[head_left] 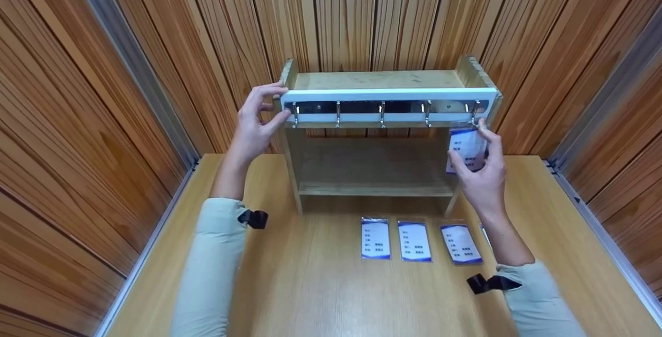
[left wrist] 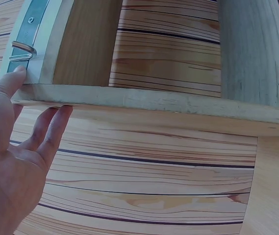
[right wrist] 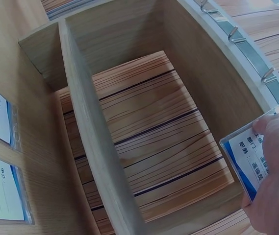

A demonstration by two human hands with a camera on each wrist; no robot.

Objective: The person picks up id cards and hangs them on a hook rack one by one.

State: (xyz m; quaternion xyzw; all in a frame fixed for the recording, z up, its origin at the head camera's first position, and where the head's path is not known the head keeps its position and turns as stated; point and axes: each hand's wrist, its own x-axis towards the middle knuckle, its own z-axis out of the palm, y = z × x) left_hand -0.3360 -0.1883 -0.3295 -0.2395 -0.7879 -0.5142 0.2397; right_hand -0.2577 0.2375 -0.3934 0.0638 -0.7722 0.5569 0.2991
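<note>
A small wooden shelf unit [head_left: 372, 167] stands on the table, with a white-and-metal hook rail [head_left: 359, 117] along its upper front. My left hand [head_left: 252, 125] holds the rail's left end: in the left wrist view the thumb [left wrist: 12, 82] presses the front and other fingers touch the side panel [left wrist: 144, 100]. Under the rightmost hook, my right hand [head_left: 486, 174] pinches a clear-sleeved name badge [head_left: 462, 143] with blue corners. That badge [right wrist: 244, 159] hangs below the rail in the right wrist view. Whether its top is on the hook, I cannot tell.
More badges lie on the table [head_left: 310, 280] before the shelf: one left [head_left: 375, 239], one in the middle [head_left: 415, 241], one right [head_left: 461, 244], plus another partly behind the right forearm. Wood-plank walls [head_left: 341, 21] enclose the back and sides.
</note>
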